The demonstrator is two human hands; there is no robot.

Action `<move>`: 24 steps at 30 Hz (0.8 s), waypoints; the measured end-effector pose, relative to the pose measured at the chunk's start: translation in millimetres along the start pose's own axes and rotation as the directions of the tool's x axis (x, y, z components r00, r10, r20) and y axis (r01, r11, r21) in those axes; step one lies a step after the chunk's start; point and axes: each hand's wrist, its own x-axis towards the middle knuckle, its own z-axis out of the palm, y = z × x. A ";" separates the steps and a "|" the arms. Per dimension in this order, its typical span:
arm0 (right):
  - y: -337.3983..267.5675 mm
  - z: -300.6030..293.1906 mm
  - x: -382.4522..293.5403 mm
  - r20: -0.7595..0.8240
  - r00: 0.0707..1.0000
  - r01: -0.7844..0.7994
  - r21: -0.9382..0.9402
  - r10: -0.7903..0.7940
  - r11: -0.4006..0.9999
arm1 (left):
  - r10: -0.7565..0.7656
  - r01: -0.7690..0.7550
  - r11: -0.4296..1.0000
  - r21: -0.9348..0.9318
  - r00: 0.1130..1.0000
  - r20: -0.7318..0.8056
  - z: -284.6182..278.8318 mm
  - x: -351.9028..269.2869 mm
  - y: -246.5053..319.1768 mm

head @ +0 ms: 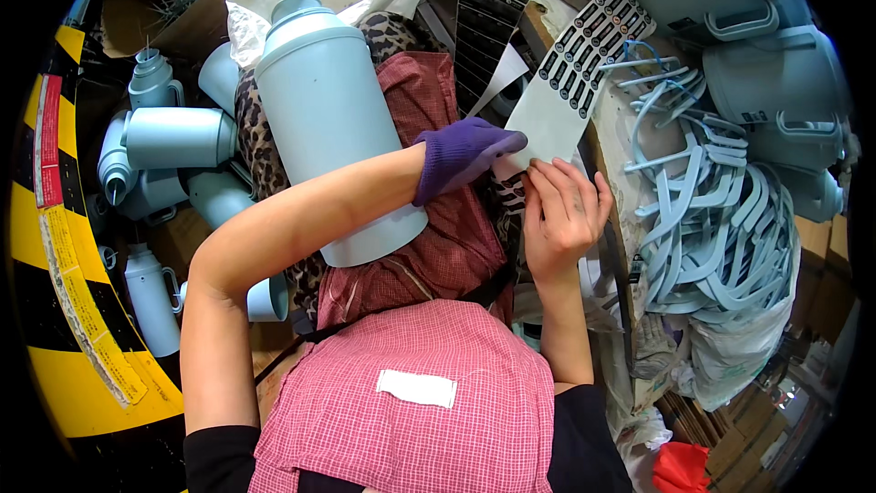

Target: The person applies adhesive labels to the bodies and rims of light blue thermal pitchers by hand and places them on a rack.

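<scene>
A light blue plastic jug body (328, 109) lies across my lap, its neck pointing away from me. My left hand (472, 150), in a purple knit glove, reaches over it to a sheet of black-and-white stickers (547, 130), with the fingers at the sheet's left edge. My right hand (568, 205) is bare, its fingertips at the lower part of the same sheet; some fingers are spread. The sheet runs up to the right over the bench edge. A second strip of black labels (486, 20) hangs beside it. Where the left fingertips end is partly hidden.
Light blue plastic handles (725, 233) fill a bag on the bench at right, beside large blue jug bodies (773, 75). More blue jugs (178, 137) lie at left, near a yellow-and-black striped barrier (102, 383). A cardboard box (130, 14) stands at the upper left.
</scene>
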 end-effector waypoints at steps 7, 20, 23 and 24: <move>5.0 0.8 -4.0 -0.045 0.996 0.081 0.012 -0.080 0.997 | 0.075 -0.074 0.996 0.040 0.996 -0.038 3.1 -0.4 -4.2; -51.8 -32.0 8.7 0.389 0.903 -0.428 0.781 0.181 0.456 | 0.293 0.004 0.933 0.359 0.567 -0.770 -49.6 -121.5 40.9; -80.1 16.5 50.4 0.520 0.832 -0.515 0.853 0.192 -0.077 | -0.083 -0.055 0.992 -0.111 0.369 -0.926 -18.6 -184.9 13.9; -90.2 31.1 65.0 0.530 0.831 -0.509 0.847 0.166 -0.155 | -0.311 -0.127 0.924 -0.361 0.300 -0.902 -12.7 -183.5 17.4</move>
